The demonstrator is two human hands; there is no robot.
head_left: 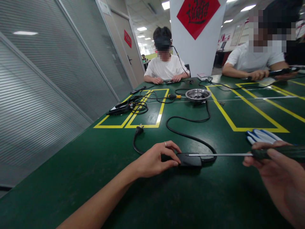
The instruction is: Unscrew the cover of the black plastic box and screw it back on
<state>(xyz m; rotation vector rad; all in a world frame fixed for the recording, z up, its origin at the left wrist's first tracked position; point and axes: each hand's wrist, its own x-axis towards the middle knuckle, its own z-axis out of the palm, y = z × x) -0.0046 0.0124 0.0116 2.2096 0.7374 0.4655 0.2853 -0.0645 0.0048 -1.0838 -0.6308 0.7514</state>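
Observation:
A flat black device (190,160) with a black cable lies on the green table (95,165) in front of me. My left hand (156,160), a ring on one finger, grips its left end with thumb and fingers. My right hand (278,178) is closed round the dark handle of a long screwdriver (224,155). The thin metal shaft runs leftward and its tip rests on the top of the device. The cable (188,127) loops away from the device's right end toward the far side. A plug (139,129) lies left of it.
A metal bowl (198,94) stands at mid-table, an orange-handled screwdriver (174,96) beside it. White-and-blue gloves (260,136) lie near my right hand. Tangled cables and tools (128,107) sit inside yellow-taped boxes. Two people in white shirts work at the far side.

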